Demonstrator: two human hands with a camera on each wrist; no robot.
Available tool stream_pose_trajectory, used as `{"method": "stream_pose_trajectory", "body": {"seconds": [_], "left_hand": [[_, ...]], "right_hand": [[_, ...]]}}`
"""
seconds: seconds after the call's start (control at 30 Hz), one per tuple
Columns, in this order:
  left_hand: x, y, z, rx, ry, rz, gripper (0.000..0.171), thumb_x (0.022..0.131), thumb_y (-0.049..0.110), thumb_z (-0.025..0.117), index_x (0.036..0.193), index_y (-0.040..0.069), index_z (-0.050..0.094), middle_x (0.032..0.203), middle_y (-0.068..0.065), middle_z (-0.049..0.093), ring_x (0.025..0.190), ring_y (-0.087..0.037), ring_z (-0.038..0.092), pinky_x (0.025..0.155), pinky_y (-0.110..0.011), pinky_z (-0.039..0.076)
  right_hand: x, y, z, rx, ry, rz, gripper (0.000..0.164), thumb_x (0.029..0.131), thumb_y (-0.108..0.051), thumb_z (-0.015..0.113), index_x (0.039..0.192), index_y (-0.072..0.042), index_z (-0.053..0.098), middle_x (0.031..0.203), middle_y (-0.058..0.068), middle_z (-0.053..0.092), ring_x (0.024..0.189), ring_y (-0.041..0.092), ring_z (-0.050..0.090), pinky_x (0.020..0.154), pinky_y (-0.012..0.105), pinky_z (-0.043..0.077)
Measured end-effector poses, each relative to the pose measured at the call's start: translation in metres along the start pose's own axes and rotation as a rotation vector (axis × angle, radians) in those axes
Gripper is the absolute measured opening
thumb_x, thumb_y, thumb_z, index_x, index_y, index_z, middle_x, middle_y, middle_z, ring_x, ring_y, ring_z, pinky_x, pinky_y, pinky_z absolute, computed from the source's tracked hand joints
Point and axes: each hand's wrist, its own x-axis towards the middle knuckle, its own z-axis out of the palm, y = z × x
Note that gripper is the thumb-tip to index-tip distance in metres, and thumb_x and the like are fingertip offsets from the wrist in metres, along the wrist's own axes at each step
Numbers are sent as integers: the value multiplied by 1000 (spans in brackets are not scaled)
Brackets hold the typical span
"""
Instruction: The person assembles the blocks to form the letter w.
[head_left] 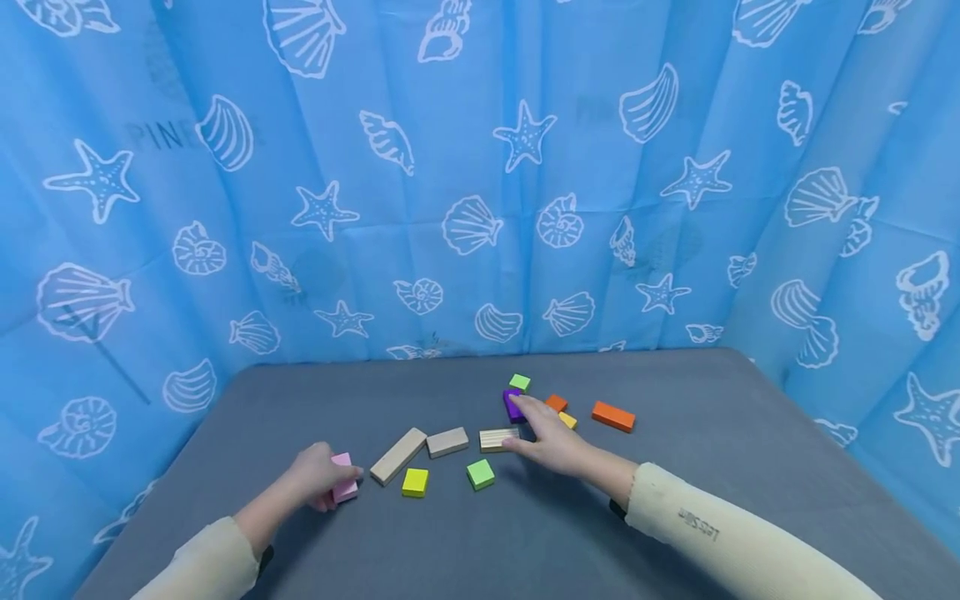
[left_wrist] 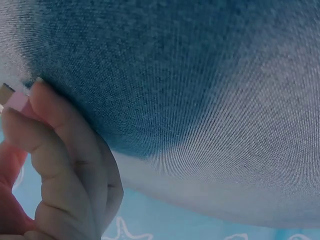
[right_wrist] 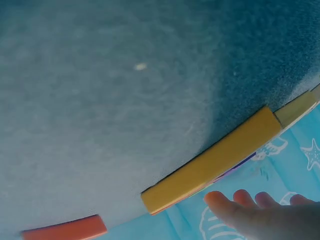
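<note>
Right sleeve [head_left: 738, 537] reads "LetsSlim"; left fingers [left_wrist: 55, 162] pinch a pink block [head_left: 345, 492]; right fingers [head_left: 536, 411] stretch straight, empty.

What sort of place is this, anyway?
Probably an indoor play or filming corner, though I can't be sure. A blue curtain printed with seashells and starfish hangs around a gray-covered table, and small colored blocks lie on it.

pink blk [head_left: 345, 491] part-hidden by L hand [head_left: 318, 475], purple blk [head_left: 514, 412] ditto by R hand [head_left: 553, 441], sleeves [head_left: 720, 525] cut @ btm
</note>
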Motion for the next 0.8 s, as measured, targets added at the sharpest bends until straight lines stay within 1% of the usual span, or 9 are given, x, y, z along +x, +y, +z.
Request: {"method": "stream_pose_trajectory", "body": {"seconds": [0.17,0.3,0.4,0.53,0.67,0.8], "left_hand": [[4,-3,-1,37,-22,-23,41,89,22,69,97,-12,49,73,-16,55,50,-18,59,49,-29,51],[1,-5,-6,62,-61,-20,49,91,28,68,108,-14,49,76,-15,54,54,-21,60,52,-32,52],[-1,-9,-10,49,-84,9,50,92,28,67,114,-13,50,76,-12,55,56,-21,59,53,-33,51],[-5,-15,-15,29,-98,68,50,90,24,70,120,-10,49,78,-9,54,57,-20,58,55,-34,49],[-7,-20,-20,11,-115,94,50,88,23,72,124,-6,51,79,-7,54,58,-20,56,57,-35,47],[-3,-25,-24,-18,-139,112,50,88,24,73,126,-2,54,77,-6,55,57,-20,55,56,-33,43]], "right_hand": [[8,-1,4,-13,-18,-18,73,92,-31,68,149,-1,33,152,21,33,139,41,28,108,58,25],[14,-5,8,-21,-24,-36,72,91,-31,70,148,-3,36,150,19,37,138,40,30,108,58,26],[18,-10,10,-16,-31,-41,71,90,-30,70,148,-4,38,148,17,40,137,38,32,108,57,27],[22,-15,12,-9,-40,-73,69,90,-27,70,147,-2,39,146,19,42,135,40,33,107,57,29],[26,-16,14,5,-57,-108,67,91,-25,70,146,0,40,145,21,42,135,41,33,106,58,28],[31,-17,17,14,-72,-127,65,92,-23,69,145,-1,40,145,21,43,134,40,34,106,57,29]]}}
